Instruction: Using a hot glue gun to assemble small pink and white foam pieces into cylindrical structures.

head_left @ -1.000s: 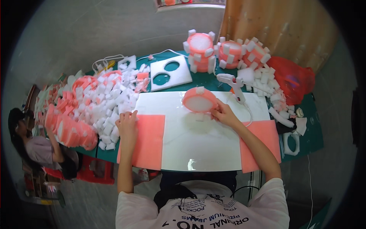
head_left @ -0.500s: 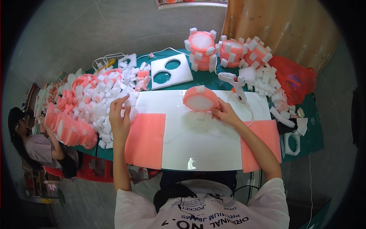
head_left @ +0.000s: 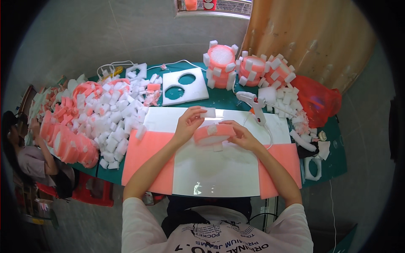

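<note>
Between the fingers of my left hand (head_left: 188,124) is a white foam block (head_left: 208,112), pinched and raised just above a round foam piece. My right hand (head_left: 241,135) grips the right side of that pink foam ring (head_left: 211,135), which has a white centre and is held tilted over the white board (head_left: 219,168). A small white block sits on the ring's upper rim and another shows at its lower edge. Behind my right hand lies a white glue gun (head_left: 253,102) with its nozzle toward the right.
A heap of white foam blocks (head_left: 116,107) and pink rings (head_left: 76,147) fills the left. Ringed foam stacks (head_left: 221,63), a holed white sheet (head_left: 185,96) and a red bag (head_left: 316,101) stand behind. Pink sheets (head_left: 149,156) flank the board. Another person (head_left: 31,158) sits at far left.
My left hand has come from beside the block heap to the ring, bringing a white block. The ring has been tilted and lowered a little in my right hand. The whole view has shifted slightly.
</note>
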`<action>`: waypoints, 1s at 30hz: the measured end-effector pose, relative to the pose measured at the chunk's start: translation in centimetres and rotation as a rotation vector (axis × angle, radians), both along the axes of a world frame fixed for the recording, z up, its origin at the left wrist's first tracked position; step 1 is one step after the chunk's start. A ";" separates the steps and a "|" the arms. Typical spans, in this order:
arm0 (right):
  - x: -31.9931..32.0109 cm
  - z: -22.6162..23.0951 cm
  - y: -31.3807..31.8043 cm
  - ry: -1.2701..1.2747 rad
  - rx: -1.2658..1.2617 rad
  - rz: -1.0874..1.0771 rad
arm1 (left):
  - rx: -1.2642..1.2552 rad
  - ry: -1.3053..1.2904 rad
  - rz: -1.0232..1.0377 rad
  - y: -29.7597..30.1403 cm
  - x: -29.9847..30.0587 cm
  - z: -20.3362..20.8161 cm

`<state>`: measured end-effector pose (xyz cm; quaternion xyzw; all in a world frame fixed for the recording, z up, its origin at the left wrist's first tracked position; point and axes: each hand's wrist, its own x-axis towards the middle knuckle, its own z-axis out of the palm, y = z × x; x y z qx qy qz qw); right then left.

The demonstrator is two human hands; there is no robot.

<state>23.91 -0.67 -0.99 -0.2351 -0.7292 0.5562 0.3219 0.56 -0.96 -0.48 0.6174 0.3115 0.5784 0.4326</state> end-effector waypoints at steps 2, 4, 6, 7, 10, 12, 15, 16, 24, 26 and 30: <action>-0.1 0.5 0.1 0.014 -0.006 0.024 | -0.075 0.022 -0.089 -0.5 0.0 0.6; 0.1 0.6 0.0 0.033 -0.018 0.048 | -0.124 0.017 -0.128 -0.7 0.2 0.3; 0.2 0.5 0.0 0.035 -0.065 0.112 | -0.175 0.016 -0.159 -0.9 0.1 0.1; 0.1 0.6 -0.2 0.035 -0.075 0.109 | -0.211 0.068 -0.167 -1.1 0.0 0.2; -0.1 1.0 -0.3 0.075 -0.182 0.126 | -0.259 0.133 -0.227 -1.3 0.2 0.6; -0.4 1.0 -0.1 0.197 -0.106 0.181 | -0.270 0.146 -0.268 -1.2 0.1 0.5; -0.5 1.1 -0.1 0.178 -0.133 0.168 | -0.259 0.183 -0.302 -0.7 -0.7 0.1; -0.5 1.1 -0.2 0.176 -0.140 0.168 | -0.285 0.155 -0.361 -0.5 -1.1 -0.1; -0.3 1.0 0.3 0.255 -0.065 -0.088 | -0.472 -0.031 -0.324 -1.1 -0.1 0.8; -0.3 0.9 0.2 0.239 -0.050 -0.110 | -0.441 0.231 -0.258 -1.9 -0.4 1.7; 0.2 -0.3 0.5 0.203 -0.164 -0.286 | -0.475 0.167 -0.249 -2.0 -0.5 2.0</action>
